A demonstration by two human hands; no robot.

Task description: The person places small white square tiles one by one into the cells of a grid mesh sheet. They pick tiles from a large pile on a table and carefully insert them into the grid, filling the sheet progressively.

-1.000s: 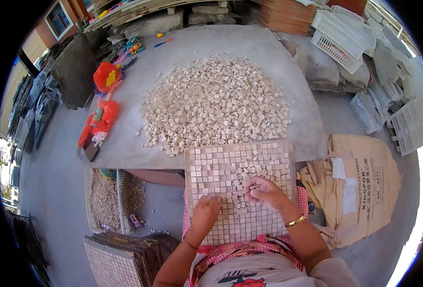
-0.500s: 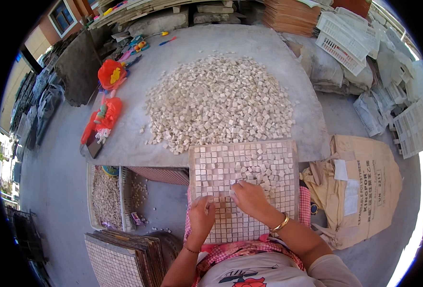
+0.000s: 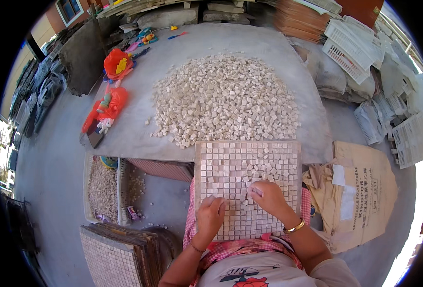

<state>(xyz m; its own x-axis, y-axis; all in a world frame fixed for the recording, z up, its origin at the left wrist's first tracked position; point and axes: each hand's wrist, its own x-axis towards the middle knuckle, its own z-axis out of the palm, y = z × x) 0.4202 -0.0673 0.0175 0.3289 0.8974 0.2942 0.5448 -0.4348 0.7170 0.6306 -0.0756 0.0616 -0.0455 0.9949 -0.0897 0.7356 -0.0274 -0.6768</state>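
Head view, right hand (image 3: 270,197) shifted rightward over board (image 3: 298,167), beside loose cubes (image 3: 264,168)

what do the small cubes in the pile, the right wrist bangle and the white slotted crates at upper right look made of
Small cubes: probably stone, matte and off-white, from their chalky, uneven faces; ceramic is possible.
Bangle: gold-coloured metal, polished, from its bright glint; solid or plated, I can't tell.
White slotted crates: likely moulded plastic, fairly smooth, judging by regular thin slots.
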